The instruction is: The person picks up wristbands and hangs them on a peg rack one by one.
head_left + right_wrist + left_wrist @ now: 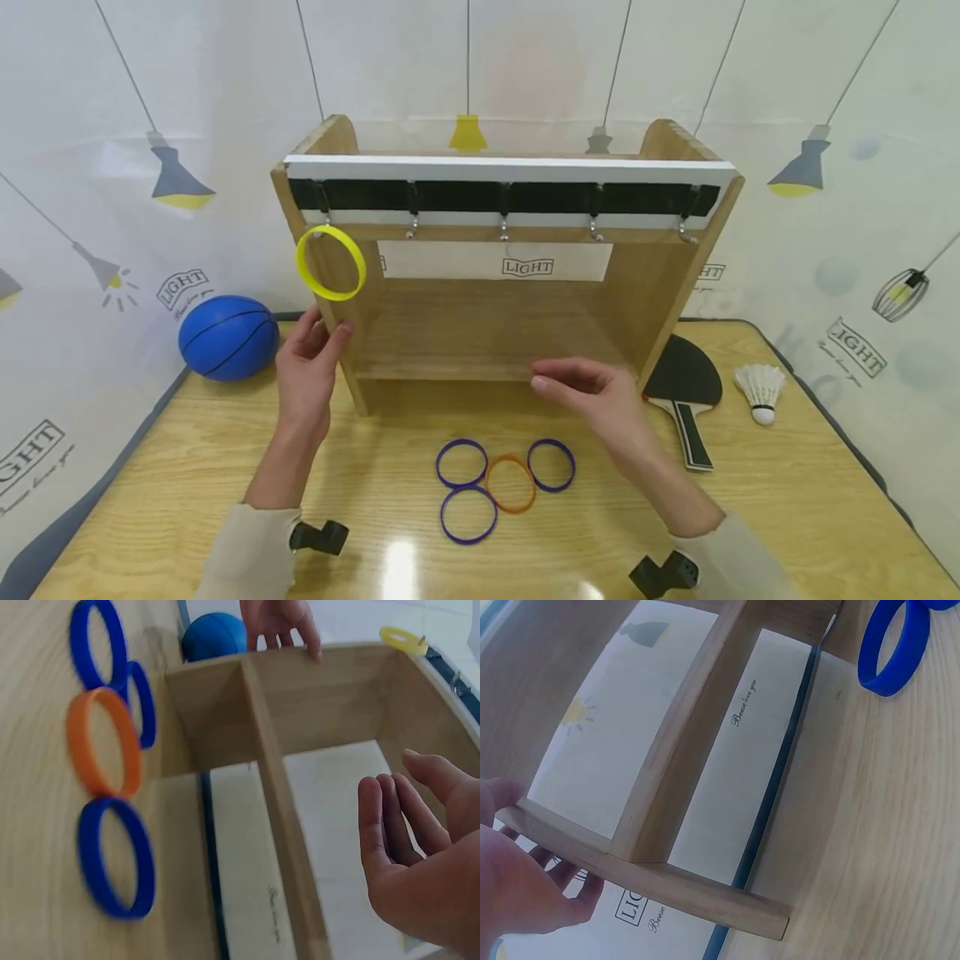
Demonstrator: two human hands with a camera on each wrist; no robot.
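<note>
Two hands at a wooden shelf with coloured rings. The shelf [480,329] stands upright on a light wood-patterned table [187,467], its front crossed near the top by a white rail with a black strip [457,197] and a row of five metal hooks [504,221]. The left hand [307,367] grips the shelf's left side panel, its thumb and fingers clamped on the two faces of the panel's edge. Above this hand, a yellow ring [302,262] hangs at the leftmost hook. The right hand [592,392] is held in front of the shelf board, toward its right side, with nothing in its grasp; the fingers lie together, slightly bent, and the thumb stands apart from them. On the table before the shelf, between the two forearms, lie three blue rings [91,859] and one orange ring [79,746], clustered closely, the orange ring between the blue ones. Surroundings: a blue ball [228,337] to the left of the shelf; a black-faced bat [681,375] just beside its right side; a white shuttlecock [761,387] farther right; behind, a pale backdrop [540,75] printed with hanging lamps
</note>
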